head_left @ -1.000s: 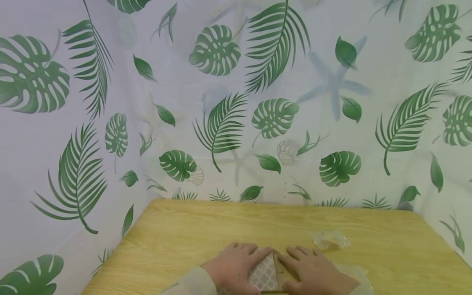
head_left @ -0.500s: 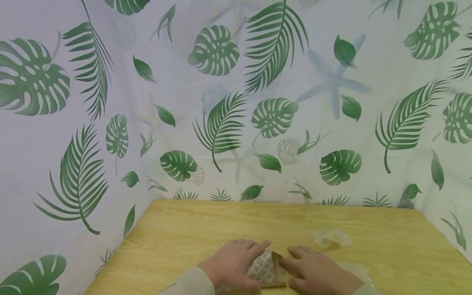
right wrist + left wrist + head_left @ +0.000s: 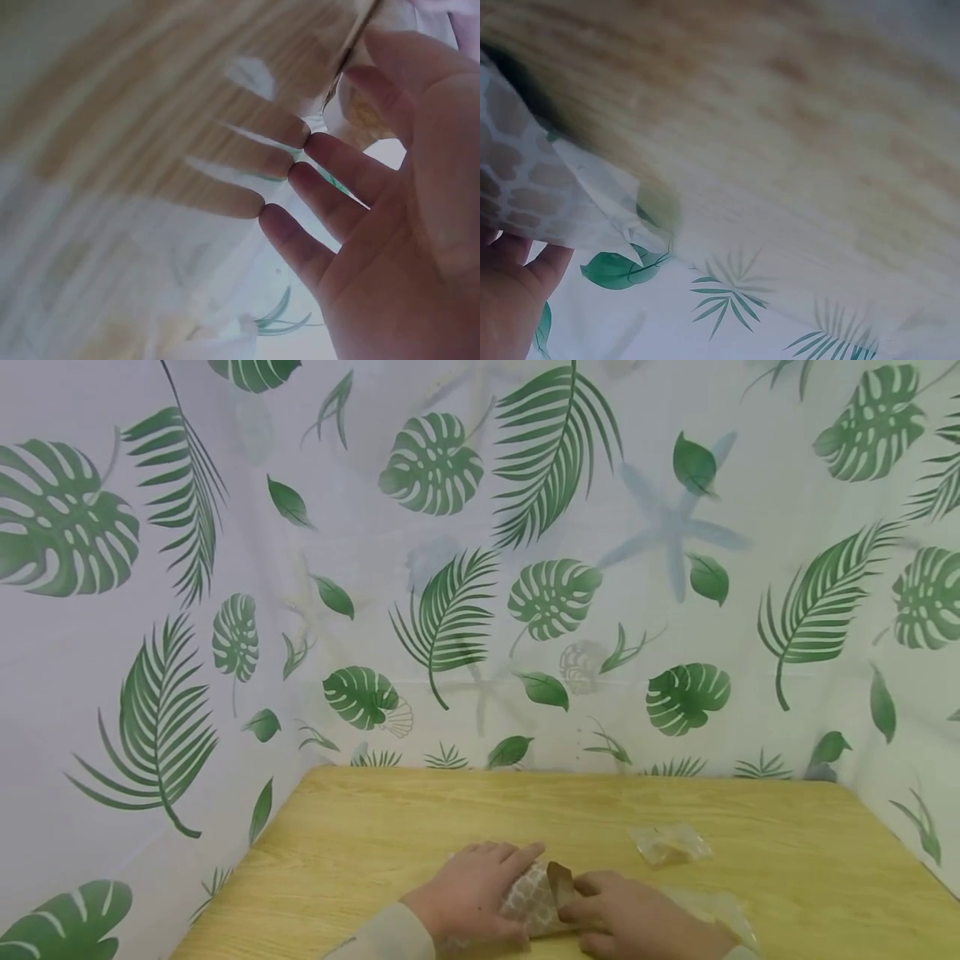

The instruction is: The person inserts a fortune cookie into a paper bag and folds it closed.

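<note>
A patterned paper box [image 3: 531, 897], beige with a pale lattice print, lies at the table's front edge in the head view. A brown flap [image 3: 559, 883] stands up at its right end. My left hand [image 3: 468, 893] grips the box across the top, thumb on the near side and fingers toward the far side. Its fingertips [image 3: 549, 262] meet the printed edge in the left wrist view. At the flap, my right hand [image 3: 626, 914] pinches with thumb and index finger. In the right wrist view its other fingers [image 3: 296, 240] reach down to the shiny tabletop.
A small clear plastic packet [image 3: 670, 845] lies beyond the right hand. Another clear plastic piece [image 3: 720, 910] sits partly behind that hand. The wood-grain table [image 3: 420, 810] meets a leaf-printed white curtain [image 3: 480, 635] at the back and both sides.
The brown flap, flat under the right fingers earlier, now stands raised. The right hand has curled its fingers in toward it. The left hand has stayed on the box.
</note>
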A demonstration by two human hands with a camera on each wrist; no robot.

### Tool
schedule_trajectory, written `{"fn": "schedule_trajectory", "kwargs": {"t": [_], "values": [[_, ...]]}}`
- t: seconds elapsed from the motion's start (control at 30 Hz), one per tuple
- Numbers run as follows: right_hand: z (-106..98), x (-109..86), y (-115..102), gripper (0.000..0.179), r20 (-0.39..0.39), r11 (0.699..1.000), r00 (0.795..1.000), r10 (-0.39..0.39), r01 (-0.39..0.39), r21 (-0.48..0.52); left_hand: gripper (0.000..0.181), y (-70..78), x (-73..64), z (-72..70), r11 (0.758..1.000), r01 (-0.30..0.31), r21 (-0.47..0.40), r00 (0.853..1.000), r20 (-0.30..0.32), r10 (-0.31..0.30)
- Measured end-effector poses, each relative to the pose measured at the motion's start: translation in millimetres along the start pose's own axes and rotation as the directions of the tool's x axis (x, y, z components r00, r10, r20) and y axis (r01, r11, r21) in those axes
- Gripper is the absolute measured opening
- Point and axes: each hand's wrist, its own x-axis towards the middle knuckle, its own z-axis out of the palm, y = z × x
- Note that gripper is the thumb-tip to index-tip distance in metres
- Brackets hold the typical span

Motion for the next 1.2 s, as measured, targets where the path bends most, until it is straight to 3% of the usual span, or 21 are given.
{"fn": "schedule_trajectory", "kwargs": {"t": [0.23,0.57,0.67,0.83,1.03,1.13,1.2], "values": [[-2,-0.6,3,0.029,0.055,0.993,0.994,0.097,-0.101,0.066,0.109,-7.9,-2.4,0.3,0.999,0.017,-0.05,0.995,0.095,-0.013],[-5,-4.5,10,0.041,0.038,0.964,0.985,0.168,-0.172,0.205,0.109,-8.7,-8.4,-4.7,0.998,0.024,-0.051,0.998,0.057,-0.021],[-10,-17.4,15,0.051,-0.03,0.945,0.971,0.238,-0.225,0.237,0.109,-8.8,-8.6,-1.8,0.998,0.02,-0.056,0.998,0.053,-0.017],[-19,-50.8,38,0.057,-0.149,0.919,0.929,0.34,-0.294,0.263,0.106,-8.9,-8.8,-1.0,0.999,0.002,-0.049,0.999,0.047,0.0],[-31,-80.4,59,0.061,-0.108,0.854,0.905,0.412,-0.342,0.393,0.096,-4.5,-17.0,-4.0,0.999,-0.032,-0.021,0.999,0.028,0.033],[-36,-90.8,68,0.065,-0.101,0.854,0.899,0.427,-0.364,0.372,0.094,0.9,-20.2,-6.9,0.999,-0.025,-0.044,0.999,0.023,0.026],[-37,-98.4,74,0.065,-0.127,0.875,0.896,0.426,-0.372,0.311,0.094,4.3,-20.7,-9.1,0.998,-0.014,-0.055,1.0,0.016,0.015]]}}
